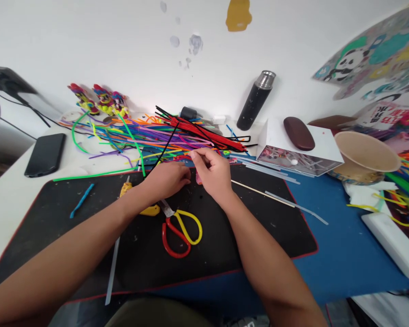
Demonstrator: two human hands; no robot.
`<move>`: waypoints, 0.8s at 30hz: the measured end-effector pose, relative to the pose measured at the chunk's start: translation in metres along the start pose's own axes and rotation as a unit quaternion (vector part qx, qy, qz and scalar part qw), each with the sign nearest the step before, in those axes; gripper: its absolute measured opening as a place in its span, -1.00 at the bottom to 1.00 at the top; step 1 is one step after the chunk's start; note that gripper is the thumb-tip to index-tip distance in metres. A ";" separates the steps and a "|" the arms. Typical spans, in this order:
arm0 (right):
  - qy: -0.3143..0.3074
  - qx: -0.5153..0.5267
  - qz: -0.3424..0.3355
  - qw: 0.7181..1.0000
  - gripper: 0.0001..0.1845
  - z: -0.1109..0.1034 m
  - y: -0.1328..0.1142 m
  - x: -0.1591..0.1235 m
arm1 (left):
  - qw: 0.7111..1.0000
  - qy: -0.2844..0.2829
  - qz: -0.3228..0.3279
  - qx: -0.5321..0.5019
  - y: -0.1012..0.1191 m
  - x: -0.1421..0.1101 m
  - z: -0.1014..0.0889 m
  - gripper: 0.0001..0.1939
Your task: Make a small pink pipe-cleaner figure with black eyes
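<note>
Over the black mat (218, 245), my left hand (170, 179) is closed, its fingers curled inward and their tips mostly hidden. My right hand (213, 172) faces it with thumb and index finger pinched together; whatever is between them is too small to name. A little pink piece (199, 179) shows beside the right palm. Scissors (167, 209) with one red and one yellow handle lie just below the hands. Partly under my left forearm is a yellow glue gun (152, 210), with a translucent glue stick (112, 272) extending toward me.
Behind the hands spreads a pile of coloured pipe cleaners (204, 131). A black thermos (254, 106), white box (271, 134) and beige bowl (364, 152) stand back right. At left are a phone (45, 154) and a blue twisted piece (82, 200). Small figures (104, 100) stand by the wall.
</note>
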State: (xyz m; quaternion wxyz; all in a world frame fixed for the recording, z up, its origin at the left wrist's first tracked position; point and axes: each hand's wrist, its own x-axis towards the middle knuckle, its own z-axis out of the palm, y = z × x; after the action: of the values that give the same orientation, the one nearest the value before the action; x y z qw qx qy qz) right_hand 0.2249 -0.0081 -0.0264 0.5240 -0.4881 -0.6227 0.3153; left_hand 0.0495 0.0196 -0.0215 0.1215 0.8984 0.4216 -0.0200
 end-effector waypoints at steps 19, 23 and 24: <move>0.001 -0.025 -0.027 0.999 -0.72 0.001 -0.001 0.000 | 0.991 -0.008 0.022 -0.132 0.009 -0.012 -0.009 -0.84; -0.010 -0.043 -0.036 0.998 -0.73 0.002 -0.002 -0.001 | 0.988 -0.046 0.066 -0.132 0.021 -0.018 -0.006 -0.82; -0.011 -0.049 -0.038 0.998 -0.73 0.002 -0.003 -0.001 | 0.989 -0.047 0.068 -0.121 0.024 -0.018 -0.004 -0.81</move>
State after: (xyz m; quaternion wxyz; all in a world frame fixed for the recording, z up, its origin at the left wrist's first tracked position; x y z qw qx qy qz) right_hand 0.2222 -0.0098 -0.0246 0.5042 -0.4856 -0.6614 0.2693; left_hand 0.0558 -0.0079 -0.0100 0.2502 0.9018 0.3523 -0.0026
